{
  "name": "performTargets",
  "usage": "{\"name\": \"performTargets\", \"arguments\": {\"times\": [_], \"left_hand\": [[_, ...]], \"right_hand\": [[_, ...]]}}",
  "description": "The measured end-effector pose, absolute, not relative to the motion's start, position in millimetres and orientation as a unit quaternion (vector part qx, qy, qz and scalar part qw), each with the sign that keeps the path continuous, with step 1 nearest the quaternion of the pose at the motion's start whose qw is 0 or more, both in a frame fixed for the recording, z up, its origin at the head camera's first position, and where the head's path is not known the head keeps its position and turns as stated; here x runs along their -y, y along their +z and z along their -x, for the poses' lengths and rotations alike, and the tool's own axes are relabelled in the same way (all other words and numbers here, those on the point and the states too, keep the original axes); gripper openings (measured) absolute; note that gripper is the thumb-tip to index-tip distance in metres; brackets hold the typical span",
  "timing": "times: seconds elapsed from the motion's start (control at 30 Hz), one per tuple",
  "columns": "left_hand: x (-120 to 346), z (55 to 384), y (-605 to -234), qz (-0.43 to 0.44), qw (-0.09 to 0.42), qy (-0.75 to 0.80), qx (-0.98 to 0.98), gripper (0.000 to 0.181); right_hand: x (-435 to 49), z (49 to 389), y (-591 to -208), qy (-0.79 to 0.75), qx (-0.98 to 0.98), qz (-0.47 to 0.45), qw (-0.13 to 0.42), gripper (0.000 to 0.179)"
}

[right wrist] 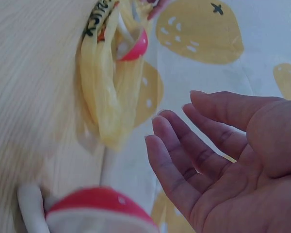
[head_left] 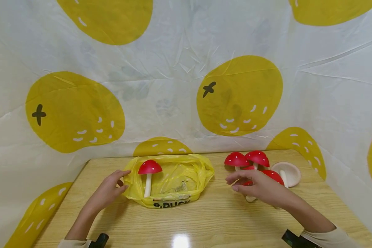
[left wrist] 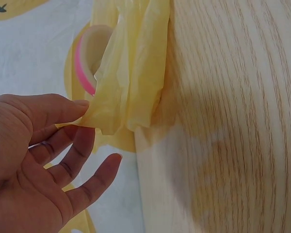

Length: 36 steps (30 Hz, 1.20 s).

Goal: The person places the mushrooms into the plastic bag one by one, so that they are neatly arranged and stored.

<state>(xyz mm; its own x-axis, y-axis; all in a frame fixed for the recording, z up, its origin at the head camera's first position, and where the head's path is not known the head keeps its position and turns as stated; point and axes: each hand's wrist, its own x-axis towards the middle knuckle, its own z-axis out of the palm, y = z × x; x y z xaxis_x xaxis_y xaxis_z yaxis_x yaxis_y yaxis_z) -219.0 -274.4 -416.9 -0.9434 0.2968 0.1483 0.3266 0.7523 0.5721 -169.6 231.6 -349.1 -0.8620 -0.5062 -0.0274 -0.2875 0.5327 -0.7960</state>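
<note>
A yellow plastic bag [head_left: 206, 172] with dark lettering sits on the table, its mouth spread wide. One toy mushroom [head_left: 150, 167], red-capped with white dots and a pale stem, stands at the left inside it. At the bag's left rim, my left hand [head_left: 106, 191] pinches the plastic [left wrist: 131, 73] between thumb and index finger, the other fingers loose. My right hand [head_left: 261, 187] hovers over several more red mushrooms [head_left: 258, 158] at the right, partly covering them. Its fingers are relaxed and hold nothing; in the right wrist view a red cap [right wrist: 99, 201] lies below the hand [right wrist: 218, 160].
One mushroom lies tipped, its pale underside [head_left: 292, 172] showing, at the right of the group. A light wood table [head_left: 223, 220] bears everything. White cloth with yellow fruit shapes [head_left: 240, 96] hangs behind and along both sides.
</note>
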Motion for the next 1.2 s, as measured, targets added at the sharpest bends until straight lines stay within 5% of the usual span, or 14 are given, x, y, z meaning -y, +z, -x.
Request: {"name": "performTargets", "arguments": {"times": [0.57,0.87,1.2], "left_hand": [[277,217,-418,0.172,0.035,-0.313,0.934,0.052],[276,217,-418,0.172,0.03,-0.31,0.934,0.052],[275,215,-417,0.171,0.026,-0.315,0.933,0.052]], "right_hand": [[-287,170,-361,-0.361,-0.905,0.225,0.029,0.024],[-308,174,-376,-0.313,-0.901,0.285,-0.096,0.021],[-314,166,-380,-0.315,-0.925,0.212,0.032,0.024]]}}
